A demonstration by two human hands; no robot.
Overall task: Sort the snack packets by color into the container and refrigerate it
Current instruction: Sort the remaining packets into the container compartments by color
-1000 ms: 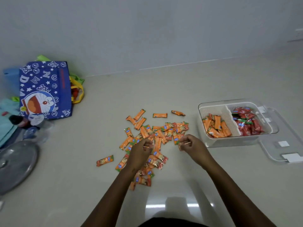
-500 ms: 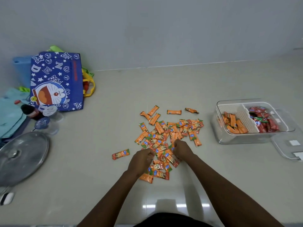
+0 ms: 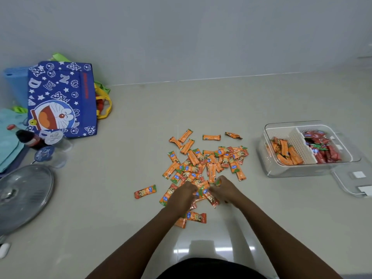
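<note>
A pile of orange snack packets (image 3: 203,164) lies on the pale floor in front of me. My left hand (image 3: 181,196) and my right hand (image 3: 223,190) rest on the near edge of the pile, fingers curled around several orange packets gathered between them. One packet (image 3: 145,191) lies apart to the left. At the right stands a clear container (image 3: 269,170) with a white divider (image 3: 302,146). Its left compartment holds orange packets (image 3: 285,152). Red packets (image 3: 324,148) fill its right compartment.
The container's clear lid (image 3: 354,178) lies on the floor beside it at the right. A blue cartoon bag (image 3: 60,99), bottles (image 3: 48,146) and a round metal lid (image 3: 22,196) sit at the left. A wall runs along the back.
Both hands have drawn back from the middle of the pile to its near edge and closed together on packets. The view has shifted, so the container now sits further right.
</note>
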